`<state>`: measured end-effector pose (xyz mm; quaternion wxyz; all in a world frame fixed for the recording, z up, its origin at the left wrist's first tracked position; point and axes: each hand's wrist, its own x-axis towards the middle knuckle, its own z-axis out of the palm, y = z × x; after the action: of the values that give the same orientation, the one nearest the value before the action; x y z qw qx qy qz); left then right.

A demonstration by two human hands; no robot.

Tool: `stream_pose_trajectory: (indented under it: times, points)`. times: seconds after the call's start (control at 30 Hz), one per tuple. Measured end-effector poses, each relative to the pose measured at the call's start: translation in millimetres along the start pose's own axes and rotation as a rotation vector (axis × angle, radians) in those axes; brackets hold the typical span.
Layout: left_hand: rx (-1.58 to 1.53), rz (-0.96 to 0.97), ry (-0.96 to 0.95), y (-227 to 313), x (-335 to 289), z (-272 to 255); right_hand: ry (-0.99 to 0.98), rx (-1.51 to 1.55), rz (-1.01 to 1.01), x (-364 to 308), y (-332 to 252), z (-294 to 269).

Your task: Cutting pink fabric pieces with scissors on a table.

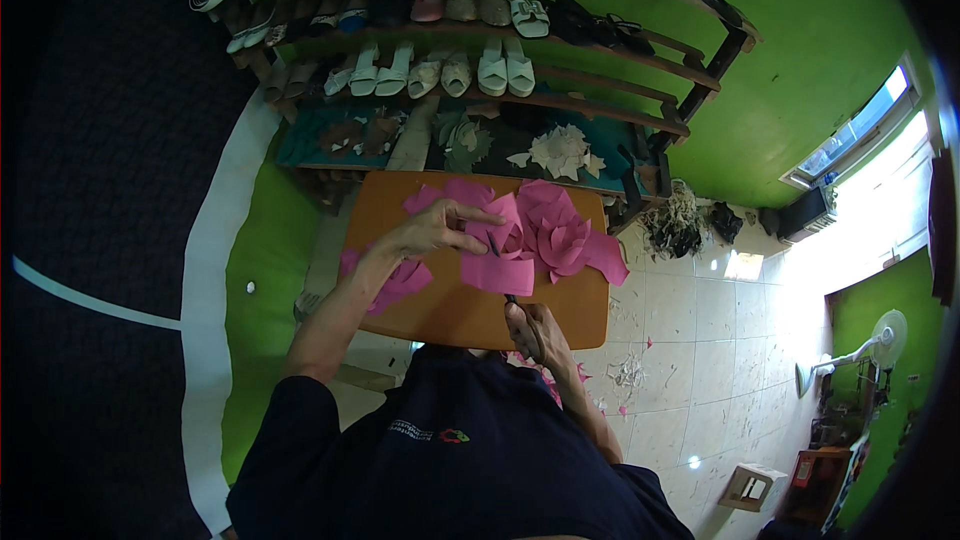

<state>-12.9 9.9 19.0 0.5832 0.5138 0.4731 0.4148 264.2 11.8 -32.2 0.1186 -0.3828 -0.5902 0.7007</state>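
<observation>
My left hand (435,228) pinches a curled pink sheet piece (500,276) between thumb and fingers, above the middle of an orange-brown table (455,318). Below it, my right hand (538,332) is closed round the handles of dark scissors (493,244). Their blades run up behind the pink piece, and a dark tip shows through near my left thumb. Most of the blades and handles are hidden. To the right lies a heap of cut, curling pink pieces (560,232). More pink scraps (405,282) rest under my left forearm.
Beyond the table stands a wooden shoe rack (600,92) with several rows of shoes and pale offcuts (562,152) on its lowest shelf. Scraps (628,372) litter the tiled floor at right. A white fan (885,338) and a cardboard box (752,487) are farther right.
</observation>
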Motion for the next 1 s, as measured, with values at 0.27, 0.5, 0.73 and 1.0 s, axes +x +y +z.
stream_pose_trajectory:
  times: [0.27, 0.5, 0.73, 1.0]
  points:
    - [0.022, 0.045, 0.009, -7, 8, 9, -0.04, 0.184, 0.039, 8, 1, -3]
    - [-0.059, 0.054, 0.052, -12, 9, 12, -0.033, 0.183, 0.031, 9, -1, -6]
    - [-0.09, 0.0, 0.047, -2, 7, 15, 0.054, 0.025, -0.042, 7, -7, 0]
    - [-0.127, 0.02, 0.101, -14, 15, 8, 0.016, 0.063, 0.01, 7, -6, -9]
